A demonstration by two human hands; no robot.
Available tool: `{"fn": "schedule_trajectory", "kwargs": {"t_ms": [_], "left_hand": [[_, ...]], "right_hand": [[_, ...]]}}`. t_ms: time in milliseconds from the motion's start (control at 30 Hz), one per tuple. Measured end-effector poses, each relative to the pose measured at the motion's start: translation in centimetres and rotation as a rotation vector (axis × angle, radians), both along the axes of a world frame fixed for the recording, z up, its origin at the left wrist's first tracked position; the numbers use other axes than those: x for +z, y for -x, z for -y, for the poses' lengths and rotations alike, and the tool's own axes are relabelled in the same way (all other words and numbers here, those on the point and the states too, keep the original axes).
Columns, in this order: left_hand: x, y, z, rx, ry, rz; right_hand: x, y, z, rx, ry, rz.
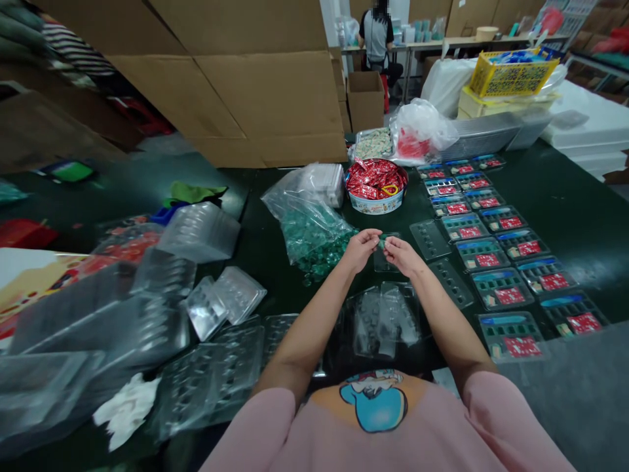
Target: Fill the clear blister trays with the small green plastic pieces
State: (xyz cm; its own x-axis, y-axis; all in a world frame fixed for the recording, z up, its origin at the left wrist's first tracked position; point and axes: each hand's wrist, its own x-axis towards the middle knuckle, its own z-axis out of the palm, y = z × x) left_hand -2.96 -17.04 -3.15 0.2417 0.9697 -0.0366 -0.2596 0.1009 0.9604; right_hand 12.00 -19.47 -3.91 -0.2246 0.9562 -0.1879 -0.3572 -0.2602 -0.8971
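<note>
Left hand (pixel 362 250) and right hand (pixel 401 255) pinch a green piece (pixel 382 243) (tiny) over a tray (pixel 382 263). Bag (pixel 314 226) left, filled trays (pixel 506 281) right.

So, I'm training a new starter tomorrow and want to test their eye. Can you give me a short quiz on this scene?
1. Multiple choice: from the wearer's view, the bag of green pieces lies a) left of the round tub, b) right of it, c) inside it.
2. True or false: the round tub is heaped with green pieces.
3. Fill the gap: the left hand and the right hand pinch a small ____ piece between them.

Key:
1. a
2. False; it is heaped with red packets.
3. green
</note>
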Motion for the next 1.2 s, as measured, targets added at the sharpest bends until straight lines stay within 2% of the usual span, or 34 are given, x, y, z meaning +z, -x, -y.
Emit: {"fn": "schedule_trajectory", "kwargs": {"t_ms": [67,200,300,433,533,700,800,933,1067,1200], "left_hand": [[-0.2,-0.3,-0.1,0.013,0.002,0.028],[-0.2,-0.4,-0.2,-0.050,0.001,-0.015],[-0.2,-0.6,-0.5,-0.077,-0.084,-0.158],[-0.2,-1.1,-1.0,-0.005,-0.184,-0.340],[-0.2,-1.5,-1.4,0.013,-0.178,-0.315],[-0.1,-2.1,-1.9,0.015,-0.179,-0.308],[-0.5,-2.4,-2.4,0.018,-0.204,-0.317],[-1.9,-2.2,-3.0,-0.017,-0.227,-0.372],[-4.4,-1.4,-3.6,-0.009,-0.276,-0.526],[-6.8,-0.9,-3.8,-0.071,-0.287,-0.673]], "right_hand": [[-0.4,-0.1,-0.1,-0.019,0.039,-0.019],[-0.9,-0.2,-0.3,-0.067,0.086,-0.036],[-1.0,-0.1,-0.6,-0.125,0.080,-0.039],[-1.1,-0.1,-1.1,-0.239,0.036,-0.050],[-1.0,-0.3,-1.4,-0.283,0.010,-0.092],[-0.9,-0.6,-2.0,-0.254,0.025,-0.186],[-1.3,-0.9,-2.3,-0.274,0.005,-0.171],[-2.5,-1.7,-2.3,-0.248,0.018,-0.021],[-4.0,-2.6,-2.3,-0.250,-0.005,0.232],[-5.2,-3.0,-2.4,-0.243,-0.039,0.345]]}}
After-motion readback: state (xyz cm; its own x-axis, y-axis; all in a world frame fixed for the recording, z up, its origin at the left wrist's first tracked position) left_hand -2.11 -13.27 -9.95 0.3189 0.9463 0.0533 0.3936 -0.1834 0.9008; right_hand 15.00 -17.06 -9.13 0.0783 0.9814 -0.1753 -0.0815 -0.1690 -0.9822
